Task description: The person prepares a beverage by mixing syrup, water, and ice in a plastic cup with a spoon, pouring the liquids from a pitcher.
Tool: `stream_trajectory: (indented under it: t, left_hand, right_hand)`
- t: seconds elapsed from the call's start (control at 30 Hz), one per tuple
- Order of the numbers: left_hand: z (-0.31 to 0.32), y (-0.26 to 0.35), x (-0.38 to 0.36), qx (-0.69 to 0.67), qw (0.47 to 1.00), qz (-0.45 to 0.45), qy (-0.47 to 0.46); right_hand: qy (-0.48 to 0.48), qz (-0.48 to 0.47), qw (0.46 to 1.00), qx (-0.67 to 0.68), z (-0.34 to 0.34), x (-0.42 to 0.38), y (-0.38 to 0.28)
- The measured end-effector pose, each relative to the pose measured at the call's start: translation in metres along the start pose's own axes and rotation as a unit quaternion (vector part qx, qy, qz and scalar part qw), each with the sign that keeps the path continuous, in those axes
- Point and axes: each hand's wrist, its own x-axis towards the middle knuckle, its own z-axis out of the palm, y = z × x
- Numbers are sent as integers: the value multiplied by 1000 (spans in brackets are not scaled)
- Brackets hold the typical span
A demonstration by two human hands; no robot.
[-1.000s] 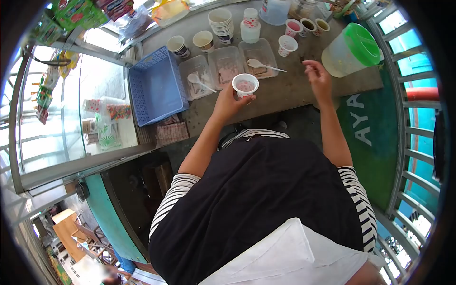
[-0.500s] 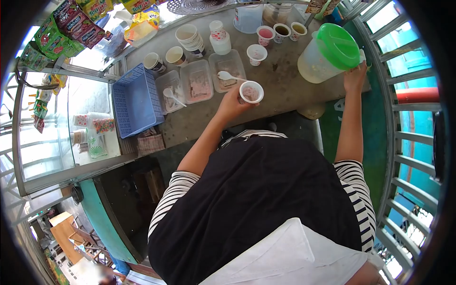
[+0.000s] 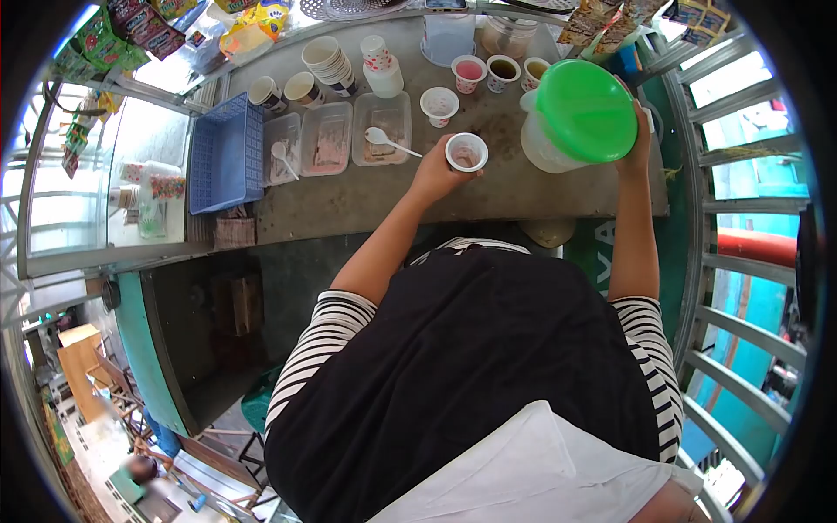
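Three cups (image 3: 503, 75), filled, on table (image 3: 384, 199): apparently done. One white cup (image 3: 466, 158), low pinkish contents, above table, gripped in our left hand (image 3: 435, 179): apparently unfinished. Lidded pitcher (image 3: 586, 112): our right hand (image 3: 639, 146) clasps its side.

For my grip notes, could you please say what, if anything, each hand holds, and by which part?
The left hand holds a white cup by its side; the right hand, the lidded pitcher by its handle.
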Motion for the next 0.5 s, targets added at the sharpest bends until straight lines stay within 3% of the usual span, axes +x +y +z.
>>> stream_trajectory:
  t: [0.13, 0.2, 0.3, 0.37, 0.43, 0.5]
  left_hand:
    - [19, -33, 1, 2, 999, 29, 45]
    - [24, -33, -6, 1, 998, 13, 58]
    - [28, -37, -10, -31, 997, 14, 73]
    - [27, -37, -13, -62, 995, 27, 79]
    - [24, -32, -18, -95, 993, -3, 67]
    - [25, -46, -21, -85, 993, 3, 84]
  right_hand:
    - [-67, 47, 997, -14, 23, 7, 4]
    - [-106, 29, 980, -166, 36, 2, 5]
    - [-145, 34, 971, -185, 53, -7, 10]
    - [-155, 15, 969, -192, 64, -11, 18]
    - [-197, -119, 926, -298, 67, -10, 25]
    - [-203, -134, 916, -318, 68, -8, 25]
